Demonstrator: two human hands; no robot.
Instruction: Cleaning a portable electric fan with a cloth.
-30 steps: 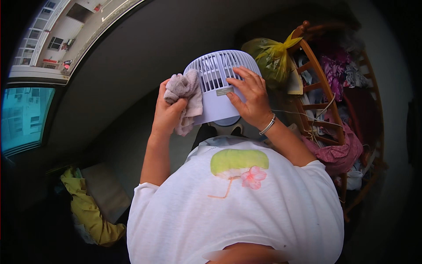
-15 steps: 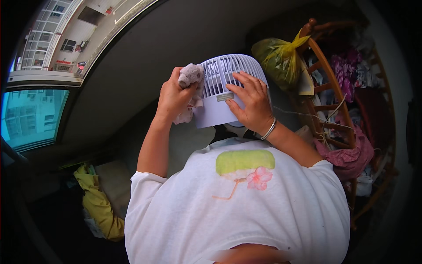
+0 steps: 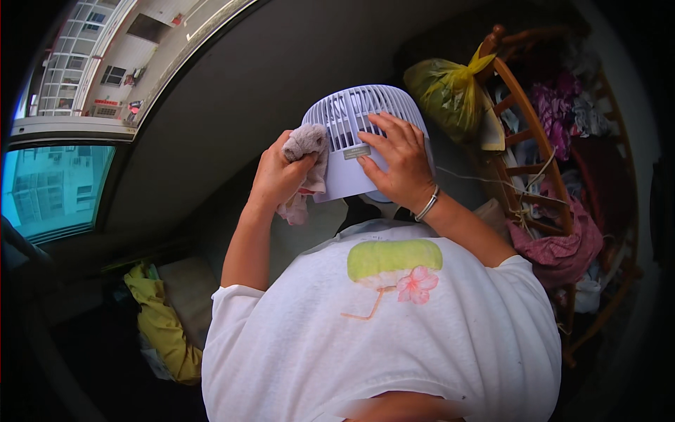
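Note:
A pale lavender electric fan stands in front of me, its slatted housing turned up toward me. Bunched in my left hand is a greyish-pink cloth, pressed against the left edge of the housing, with one end hanging below the hand. My right hand rests on the right part of the slats, its fingers spread and slightly bent, with the thumb near a small grey label. A silver bracelet circles the right wrist. The fan's far side is hidden.
To the right, a yellow knotted bag hangs on a wooden rack heaped with clothes. A pale cord runs from the fan toward it. At left are a window and a yellow cloth bundle on the floor.
My left hand and the cloth have slid slightly down along the fan's left edge, uncovering more upper slats. The right hand keeps its place on the housing.

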